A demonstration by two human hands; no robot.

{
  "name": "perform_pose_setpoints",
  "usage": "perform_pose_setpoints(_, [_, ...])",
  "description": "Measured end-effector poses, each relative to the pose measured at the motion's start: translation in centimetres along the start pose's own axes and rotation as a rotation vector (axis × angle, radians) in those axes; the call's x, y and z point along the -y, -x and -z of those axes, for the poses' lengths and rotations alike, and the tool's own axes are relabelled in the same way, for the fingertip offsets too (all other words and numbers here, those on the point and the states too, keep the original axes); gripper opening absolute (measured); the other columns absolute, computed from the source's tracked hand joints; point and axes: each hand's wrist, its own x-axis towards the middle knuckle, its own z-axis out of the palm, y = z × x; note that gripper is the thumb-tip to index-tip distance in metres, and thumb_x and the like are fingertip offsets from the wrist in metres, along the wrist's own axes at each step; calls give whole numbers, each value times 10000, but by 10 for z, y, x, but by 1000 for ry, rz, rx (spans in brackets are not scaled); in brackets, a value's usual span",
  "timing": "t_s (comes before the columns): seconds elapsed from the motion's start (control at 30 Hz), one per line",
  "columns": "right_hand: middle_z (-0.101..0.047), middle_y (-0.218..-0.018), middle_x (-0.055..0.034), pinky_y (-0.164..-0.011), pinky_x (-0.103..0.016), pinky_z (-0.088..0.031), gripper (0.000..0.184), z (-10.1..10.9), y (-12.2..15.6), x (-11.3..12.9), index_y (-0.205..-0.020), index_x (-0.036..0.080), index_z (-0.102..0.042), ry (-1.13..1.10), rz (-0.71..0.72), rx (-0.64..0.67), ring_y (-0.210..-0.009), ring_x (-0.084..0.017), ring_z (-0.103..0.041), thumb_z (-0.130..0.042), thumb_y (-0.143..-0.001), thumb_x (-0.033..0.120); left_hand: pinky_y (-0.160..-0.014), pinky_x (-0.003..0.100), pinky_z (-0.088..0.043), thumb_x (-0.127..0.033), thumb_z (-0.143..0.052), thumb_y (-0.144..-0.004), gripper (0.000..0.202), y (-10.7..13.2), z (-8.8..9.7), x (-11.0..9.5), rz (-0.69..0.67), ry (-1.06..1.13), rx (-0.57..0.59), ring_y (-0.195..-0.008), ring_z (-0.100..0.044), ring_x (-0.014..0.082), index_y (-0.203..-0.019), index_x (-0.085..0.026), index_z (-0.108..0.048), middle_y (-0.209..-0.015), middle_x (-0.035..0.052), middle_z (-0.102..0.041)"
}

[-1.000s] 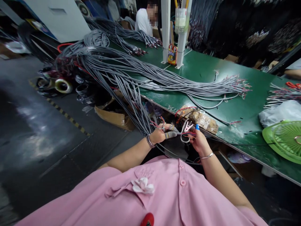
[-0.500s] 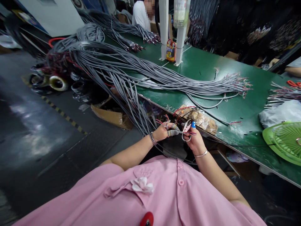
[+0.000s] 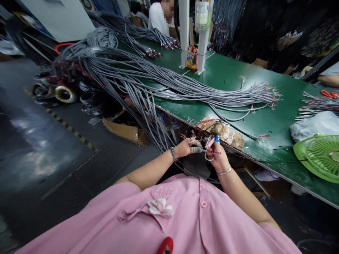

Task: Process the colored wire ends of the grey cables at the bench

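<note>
Just below the near edge of the green table [image 3: 265,120], my left hand [image 3: 188,147] pinches a grey cable end [image 3: 194,150] with thin red and coloured wires fanning out of it. Its fingertips wear grey covers. My right hand [image 3: 217,157] is closed on small pink-handled scissors [image 3: 209,145], whose metal ring hangs under the fingers; one fingertip wears a blue cover. The two hands nearly touch, with the scissor tips at the wires. A big bundle of grey cables [image 3: 159,84] lies across the table and droops off its near-left edge toward my left hand.
A green fan grille [image 3: 317,155] and a white plastic bag [image 3: 315,125] lie at the right. A brown wrapped block [image 3: 227,132] sits at the table edge. White posts [image 3: 203,42] stand at the back, with a person in a white shirt [image 3: 159,16] behind. Tape rolls [image 3: 65,93] and a cardboard box [image 3: 124,128] are on the floor.
Both hands have shifted slightly up and together, the scissors now closer to the wire ends. The view itself has moved a little.
</note>
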Motion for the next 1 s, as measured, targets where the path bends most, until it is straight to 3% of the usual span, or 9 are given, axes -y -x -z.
perform_pose_setpoints(0.3, [-598,-646,5,-320,-150,-257,559,27,2,-13,-765,185,-561,-31,-77,31,-397,-44,-399,-607,-752,742,-543,211,-424,-460,-767,-735,394,14,6,-7,65,95,116,-573,-513,99,-819,-77,-732,-666,42,-618])
perform_pose_setpoints(0.5, [-647,-706,-34,-301,-155,-226,523,45,4,-20,-731,191,-545,-15,-88,-21,-397,-48,-404,-598,-785,708,-640,245,-496,-440,-740,-773,357,31,8,-15,7,41,138,-675,-608,147,-840,-89,-743,-739,89,-683])
perform_pose_setpoints(0.67, [-634,-717,-33,-293,-168,-197,539,52,7,-22,-802,186,-624,50,-59,48,-405,-57,-372,-573,-790,722,-626,255,-515,-478,-709,-794,392,54,0,-26,48,70,189,-678,-637,167,-832,-90,-745,-746,118,-700])
perform_pose_setpoints(0.73, [-632,-714,-30,-304,-176,-200,529,53,11,-23,-814,181,-649,68,-57,77,-411,-58,-361,-599,-781,706,-585,228,-503,-470,-706,-801,383,63,-5,-28,74,84,147,-652,-629,147,-843,-90,-735,-745,109,-696])
perform_pose_setpoints(0.83, [-663,-780,-46,-352,-186,-257,469,52,23,-22,-853,192,-682,108,-13,124,-489,-83,-449,-643,-778,653,-460,168,-429,-476,-722,-787,392,74,-12,-28,161,119,-56,-494,-534,73,-858,-92,-697,-642,34,-630])
perform_pose_setpoints(0.9, [-694,-935,-75,-430,-197,-341,439,49,36,-19,-964,213,-705,175,43,204,-661,-127,-562,-665,-783,611,-397,151,-374,-497,-728,-772,418,79,-16,-27,233,152,-190,-413,-464,42,-861,-93,-667,-584,-12,-576])
perform_pose_setpoints(1.0, [-672,-1138,-96,-561,-235,-423,567,39,54,-16,-1168,234,-680,367,142,374,-893,-194,-595,-690,-752,621,-377,149,-359,-505,-734,-760,423,84,-24,-29,286,168,-281,-391,-459,38,-830,-101,-633,-577,-23,-570])
